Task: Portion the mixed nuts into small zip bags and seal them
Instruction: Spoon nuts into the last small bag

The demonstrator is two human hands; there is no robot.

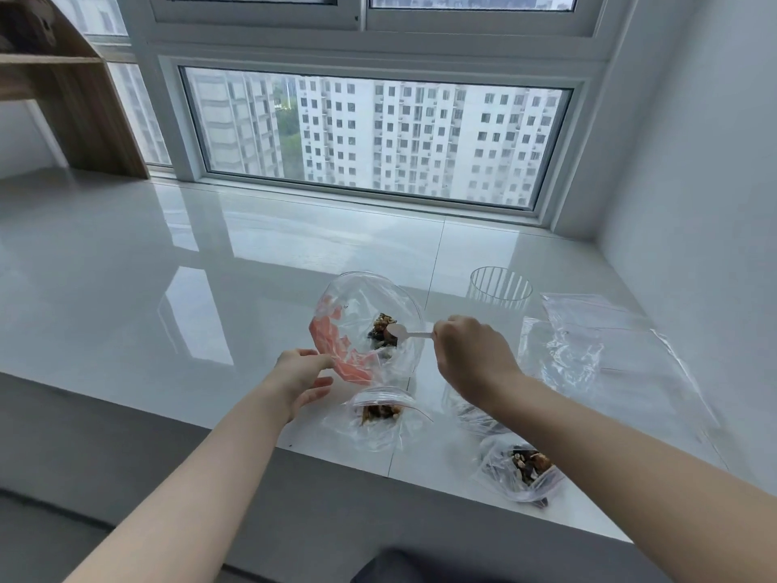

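A large clear bag with a pink label stands open on the white ledge, with mixed nuts at its bottom. My left hand pinches the bag's near rim and holds it open. My right hand grips a small white spoon, and the spoon's bowl is inside the bag over the nuts. In front stands a small zip bag with nuts in it, its mouth open. Another small zip bag with nuts lies at the right near the ledge's edge.
A clear ribbed cup stands behind my right hand. Empty zip bags lie flat at the right, and one more is partly hidden under my right wrist. The ledge's front edge is close. A wooden shelf stands far left.
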